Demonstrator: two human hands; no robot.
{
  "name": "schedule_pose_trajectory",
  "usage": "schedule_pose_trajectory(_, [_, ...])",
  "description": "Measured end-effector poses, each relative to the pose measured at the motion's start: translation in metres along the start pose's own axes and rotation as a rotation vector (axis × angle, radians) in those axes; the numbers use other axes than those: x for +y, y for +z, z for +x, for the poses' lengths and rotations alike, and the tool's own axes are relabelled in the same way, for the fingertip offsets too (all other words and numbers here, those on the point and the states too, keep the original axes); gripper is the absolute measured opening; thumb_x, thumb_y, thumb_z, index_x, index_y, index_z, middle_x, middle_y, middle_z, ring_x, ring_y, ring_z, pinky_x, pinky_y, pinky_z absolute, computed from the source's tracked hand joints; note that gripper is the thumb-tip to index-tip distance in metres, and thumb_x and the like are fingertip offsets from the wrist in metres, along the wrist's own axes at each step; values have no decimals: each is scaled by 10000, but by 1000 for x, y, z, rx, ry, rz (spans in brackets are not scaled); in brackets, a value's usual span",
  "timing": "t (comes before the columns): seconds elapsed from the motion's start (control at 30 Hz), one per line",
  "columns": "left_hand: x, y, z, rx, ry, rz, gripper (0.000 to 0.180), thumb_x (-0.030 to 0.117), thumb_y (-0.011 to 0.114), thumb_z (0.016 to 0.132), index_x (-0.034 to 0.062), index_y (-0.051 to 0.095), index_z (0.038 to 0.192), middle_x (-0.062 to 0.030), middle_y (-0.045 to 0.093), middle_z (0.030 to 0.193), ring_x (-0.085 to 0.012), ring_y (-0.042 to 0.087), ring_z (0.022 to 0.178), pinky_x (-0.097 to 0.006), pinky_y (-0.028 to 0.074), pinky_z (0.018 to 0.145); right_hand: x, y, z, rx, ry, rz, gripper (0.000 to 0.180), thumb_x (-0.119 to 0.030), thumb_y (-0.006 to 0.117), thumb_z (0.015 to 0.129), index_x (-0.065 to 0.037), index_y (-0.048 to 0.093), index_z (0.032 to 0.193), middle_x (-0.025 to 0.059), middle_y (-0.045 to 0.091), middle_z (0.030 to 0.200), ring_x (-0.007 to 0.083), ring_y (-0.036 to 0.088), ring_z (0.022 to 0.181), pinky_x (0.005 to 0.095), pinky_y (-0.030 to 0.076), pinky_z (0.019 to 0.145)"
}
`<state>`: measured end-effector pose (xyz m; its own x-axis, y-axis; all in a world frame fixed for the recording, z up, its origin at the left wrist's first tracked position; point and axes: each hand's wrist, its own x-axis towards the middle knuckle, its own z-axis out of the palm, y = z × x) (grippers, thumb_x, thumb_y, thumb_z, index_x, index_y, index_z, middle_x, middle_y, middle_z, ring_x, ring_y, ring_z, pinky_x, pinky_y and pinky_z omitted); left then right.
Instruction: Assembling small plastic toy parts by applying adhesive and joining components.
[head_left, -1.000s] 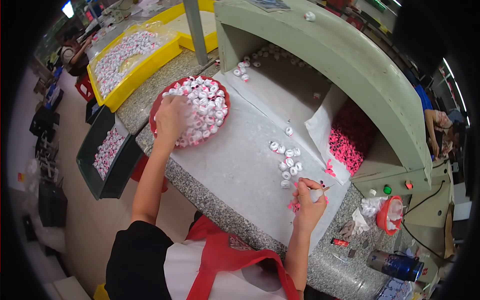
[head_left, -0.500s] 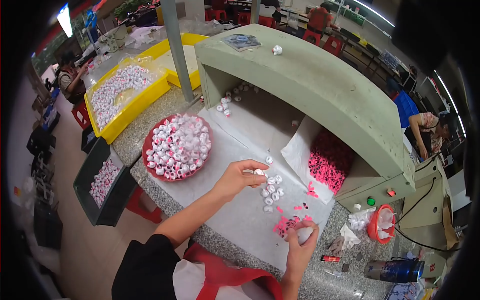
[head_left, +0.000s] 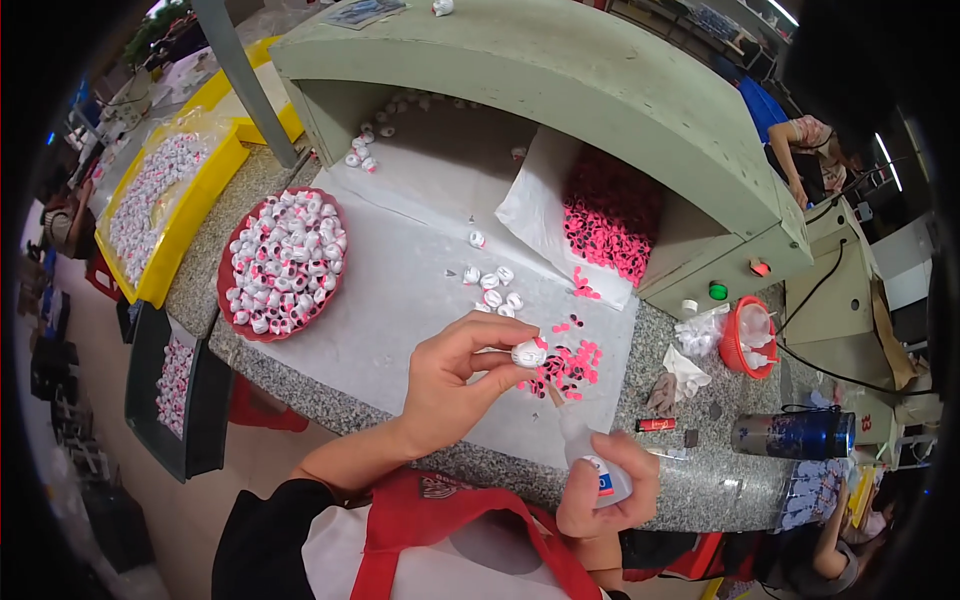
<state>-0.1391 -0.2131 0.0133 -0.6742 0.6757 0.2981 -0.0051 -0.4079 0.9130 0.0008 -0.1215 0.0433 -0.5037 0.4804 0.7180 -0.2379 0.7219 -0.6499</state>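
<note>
My left hand (head_left: 448, 385) pinches a small round white piece (head_left: 528, 353) with dark line markings and a pink bit on its upper side. In my right hand (head_left: 578, 503) is a translucent squeeze bottle (head_left: 576, 436) with a thin nozzle, tilted up toward that piece. The nozzle tip is close below the piece; whether they touch I cannot tell. Beside and behind it lies a loose pile of small flat pink and dark pieces (head_left: 574, 366) on a white sheet (head_left: 400, 262). Several white round pieces (head_left: 491, 298) lie on the sheet behind my left hand.
A red scalloped bowl (head_left: 226, 300) heaped with white and pink pieces stands left. A yellow tray (head_left: 180, 262) and dark green bin (head_left: 205, 440) hold more. Behind arches a grey-green metal housing (head_left: 560, 62). At right are a red basket (head_left: 735, 345) and blue tumbler (head_left: 790, 434).
My left hand has drawn nearer with the white piece, which now shows pink. My right hand has raised the bottle's nozzle to it. The view has shifted to the right.
</note>
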Motion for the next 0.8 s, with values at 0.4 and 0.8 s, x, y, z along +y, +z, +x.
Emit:
schedule_pose_trajectory(0.4, [-1, -1, -5, 26, -12, -15, 295, -143, 557, 730, -54, 538, 1011, -145, 501, 1052, -209, 546, 972, -291, 515, 816, 5, 7, 1, -83, -29, -19, 260, 37, 597, 606, 41, 542, 860, 96, 586, 657, 168, 501, 426, 256, 387, 388])
schedule_pose_trajectory(0.8, [-3, -7, -1, 16, -4, 66, 302, -146, 560, 720, -43, 564, 1004, -153, 535, 1052, -201, 550, 979, -270, 505, 814, 4, 6, 8, -172, 64, 31, 225, 39, 601, 615, 27, 550, 834, 93, 602, 675, 173, 522, 441, 255, 405, 411])
